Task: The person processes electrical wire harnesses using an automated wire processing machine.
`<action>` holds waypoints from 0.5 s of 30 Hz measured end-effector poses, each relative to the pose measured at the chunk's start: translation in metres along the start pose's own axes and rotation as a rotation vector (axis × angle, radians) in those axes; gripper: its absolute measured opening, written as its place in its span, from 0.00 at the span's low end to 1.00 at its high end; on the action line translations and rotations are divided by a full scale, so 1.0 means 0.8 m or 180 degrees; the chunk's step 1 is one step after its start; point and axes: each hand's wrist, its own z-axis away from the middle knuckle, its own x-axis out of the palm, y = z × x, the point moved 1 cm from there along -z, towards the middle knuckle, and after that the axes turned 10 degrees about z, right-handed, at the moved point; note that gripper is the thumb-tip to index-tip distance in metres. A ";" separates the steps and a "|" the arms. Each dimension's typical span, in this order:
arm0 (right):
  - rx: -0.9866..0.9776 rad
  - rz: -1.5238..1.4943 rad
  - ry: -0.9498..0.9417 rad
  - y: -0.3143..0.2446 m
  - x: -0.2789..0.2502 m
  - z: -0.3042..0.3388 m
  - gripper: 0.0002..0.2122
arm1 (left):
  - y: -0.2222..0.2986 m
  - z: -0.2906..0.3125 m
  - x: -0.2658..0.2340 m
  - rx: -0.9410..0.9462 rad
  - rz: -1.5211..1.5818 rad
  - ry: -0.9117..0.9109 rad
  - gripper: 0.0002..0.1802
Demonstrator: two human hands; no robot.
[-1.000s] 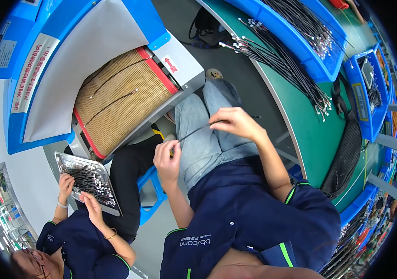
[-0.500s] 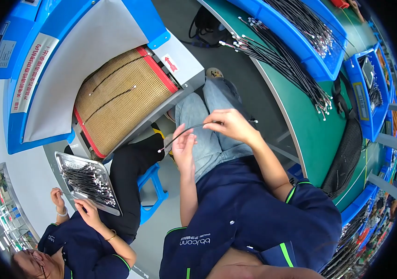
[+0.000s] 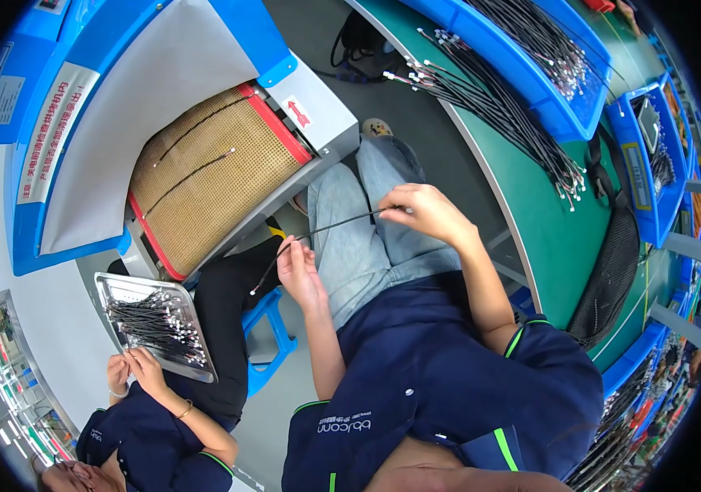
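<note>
A thin black cable (image 3: 338,223) with small white connector ends stretches between my two hands above my lap. My left hand (image 3: 301,275) pinches it part of the way along, and its white-tipped end hangs out past the fingers toward the lower left. Higher up and to the right, my right hand (image 3: 426,213) grips the cable near its other end, which the fingers mostly hide. Ahead and to the left, black cables (image 3: 194,176) lie apart on the tan mesh belt (image 3: 227,193) of a blue and white machine.
At lower left a co-worker's hands (image 3: 133,371) meet beside a metal tray (image 3: 207,361) of cables. On the right, a green table (image 3: 494,156) bears loose cable bundles (image 3: 522,135) and a blue bin (image 3: 588,115). A blue stool (image 3: 272,340) stands left of my legs.
My hands have moved farther apart, the left one leftward and down, drawing the cable straighter. The belt's cables have shifted slightly toward the lower left. The co-worker's hands have come together.
</note>
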 end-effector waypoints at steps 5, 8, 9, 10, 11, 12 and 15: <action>0.0240 -0.0367 0.0074 -0.007 -0.007 0.002 0.06 | 0.005 -0.002 -0.005 0.0049 0.0007 -0.0020 0.12; 0.0369 -0.0572 0.0105 -0.005 -0.005 0.002 0.06 | 0.008 -0.001 -0.006 0.0068 0.0026 -0.0025 0.12; 0.0078 -0.0340 0.0299 -0.002 -0.003 0.002 0.06 | 0.009 -0.001 -0.005 0.0065 0.0022 -0.0023 0.11; -0.0214 -0.0107 0.0492 0.000 -0.003 0.002 0.06 | 0.009 0.000 -0.004 0.0061 0.0017 -0.0021 0.11; -0.0214 -0.0107 0.0490 -0.001 -0.002 0.000 0.06 | 0.009 0.001 -0.003 0.0061 0.0017 -0.0020 0.11; -0.0362 -0.0039 0.0642 -0.002 -0.002 -0.001 0.06 | 0.009 0.001 -0.003 0.0043 0.0011 -0.0027 0.11; -0.0565 0.0091 0.0876 -0.005 -0.002 -0.002 0.07 | 0.009 0.002 -0.005 0.0029 0.0014 -0.0052 0.11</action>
